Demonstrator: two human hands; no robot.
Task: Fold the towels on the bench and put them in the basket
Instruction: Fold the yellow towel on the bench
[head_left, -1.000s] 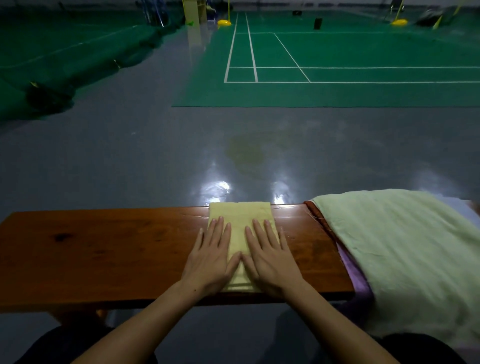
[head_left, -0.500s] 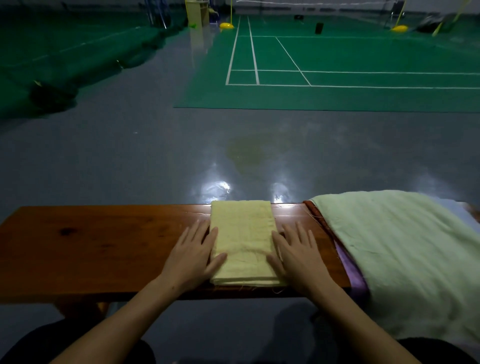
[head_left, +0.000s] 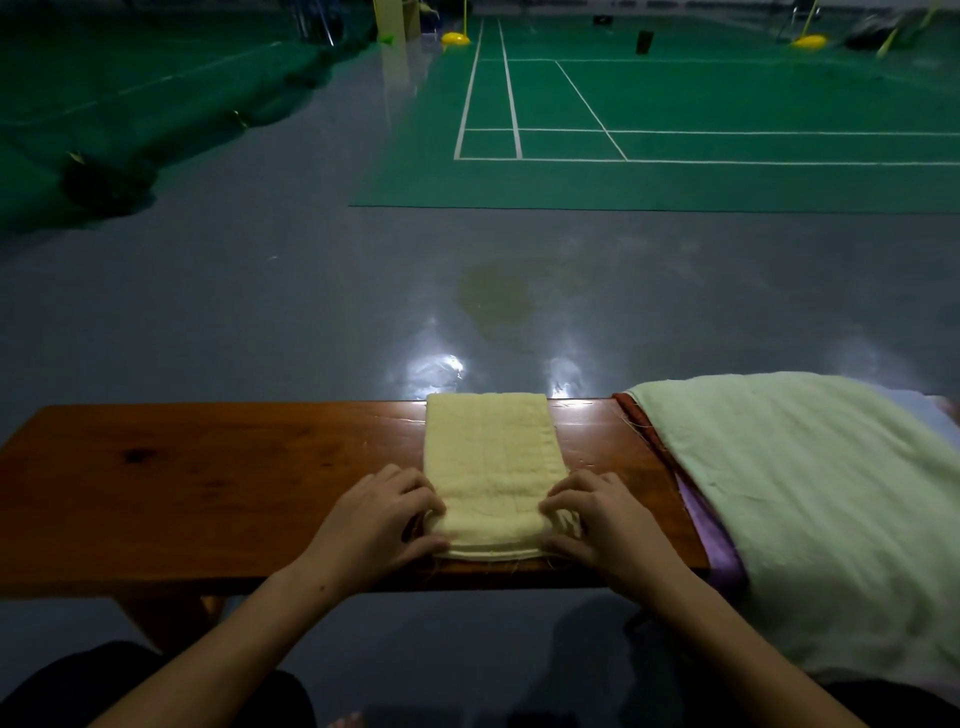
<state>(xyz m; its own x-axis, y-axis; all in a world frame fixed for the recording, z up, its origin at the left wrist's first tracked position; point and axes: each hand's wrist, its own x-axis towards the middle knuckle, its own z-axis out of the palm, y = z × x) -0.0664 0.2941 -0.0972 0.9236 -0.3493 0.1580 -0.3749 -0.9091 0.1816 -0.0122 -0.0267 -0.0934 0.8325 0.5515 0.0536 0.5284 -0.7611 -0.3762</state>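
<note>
On one wooden bench (head_left: 208, 493), one folded yellow towel (head_left: 493, 467), near corners pinched by two hands: left (head_left: 374, 525), right (head_left: 602, 525).

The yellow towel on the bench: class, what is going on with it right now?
A person sits at the wooden bench and grips the near corners of a folded yellow towel, left hand on one side and right hand on the other. Unfolded towels, pale green on top, lie piled at the bench's right end. No basket is in view.
</note>
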